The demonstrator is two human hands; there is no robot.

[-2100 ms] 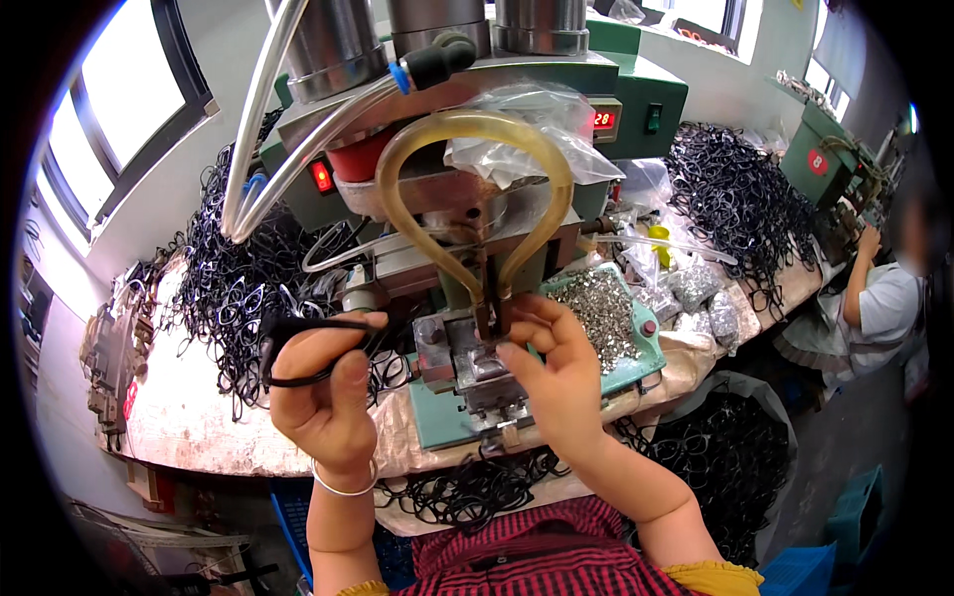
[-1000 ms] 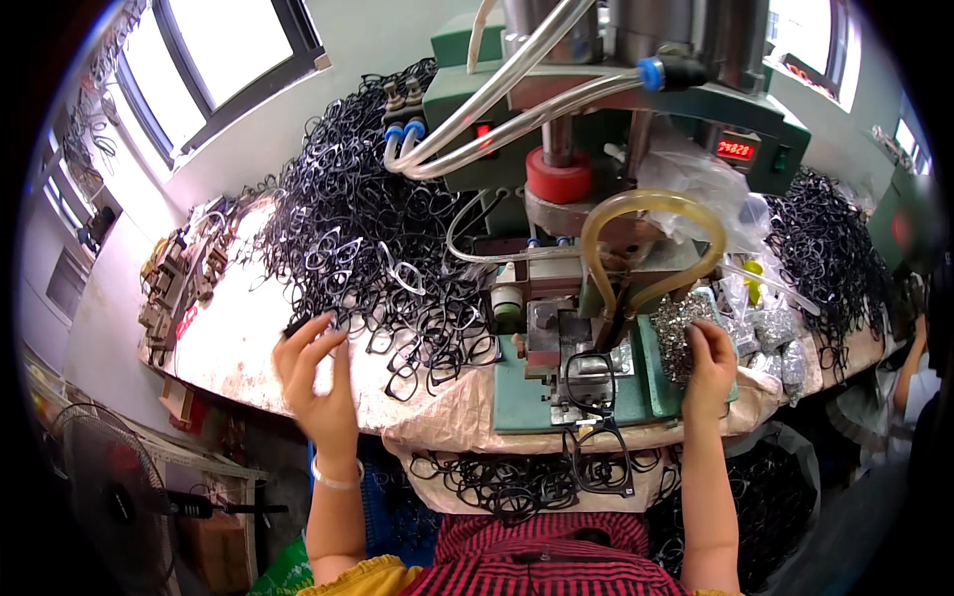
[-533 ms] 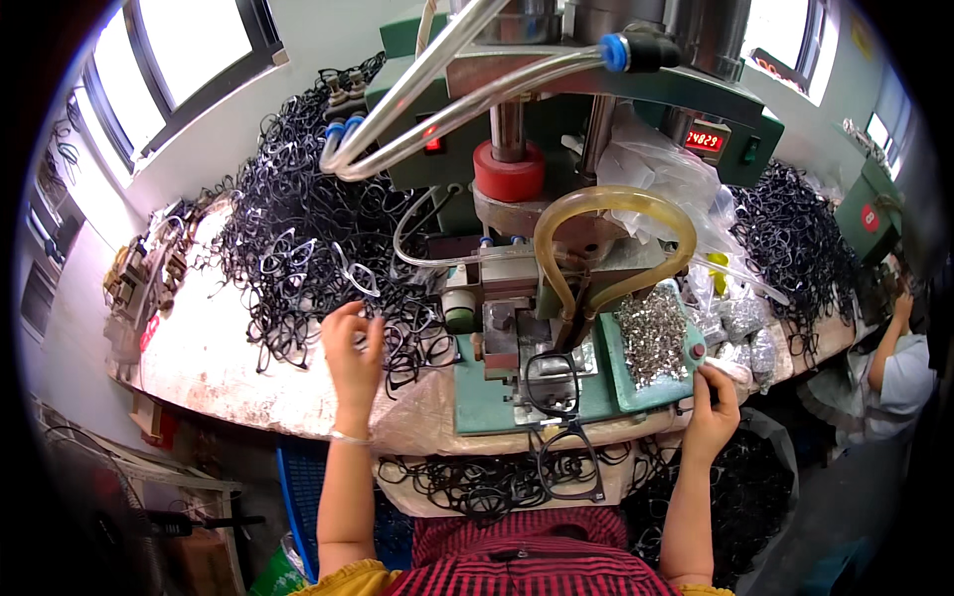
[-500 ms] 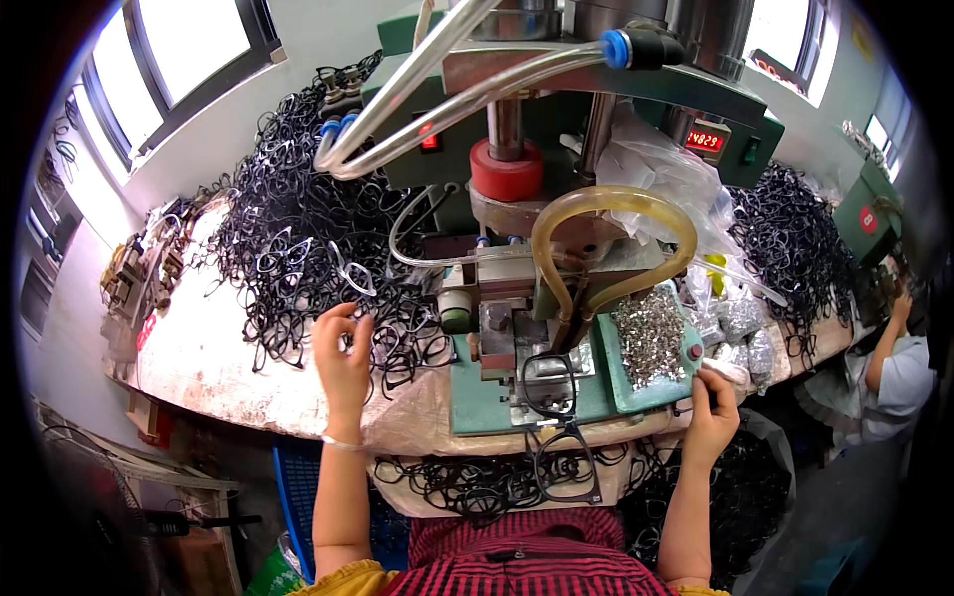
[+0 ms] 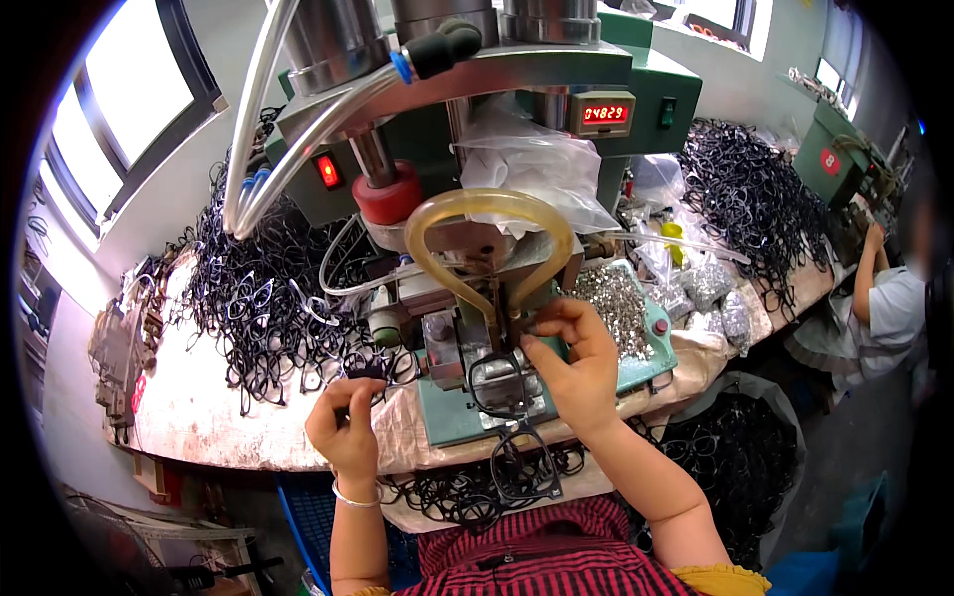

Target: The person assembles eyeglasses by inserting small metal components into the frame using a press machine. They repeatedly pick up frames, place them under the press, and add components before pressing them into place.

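Observation:
A black eyeglass frame (image 5: 497,411) sits at the press's metal fixture (image 5: 494,372), its other rim hanging over the green base's front edge. My right hand (image 5: 578,368) is at the fixture, just right of the frame, thumb and fingers pinched under the yellowish tube loop (image 5: 562,233). What its fingertips hold is too small to make out. My left hand (image 5: 344,429) is closed at the near edge of the heap of black frames (image 5: 263,298), its fingertips on a dark eyeglass frame (image 5: 365,364).
A green tray of small metal parts (image 5: 646,370) stands right of the fixture. The press's red collar (image 5: 387,194) and clear air hoses (image 5: 328,119) hang above. More frames lie at the back right (image 5: 755,209) and along the front ledge (image 5: 437,497). A co-worker (image 5: 889,308) sits at far right.
My right hand has moved from the tray's right side to the fixture. My left hand has come down to the heap's near edge and closed. The view has shifted toward the right.

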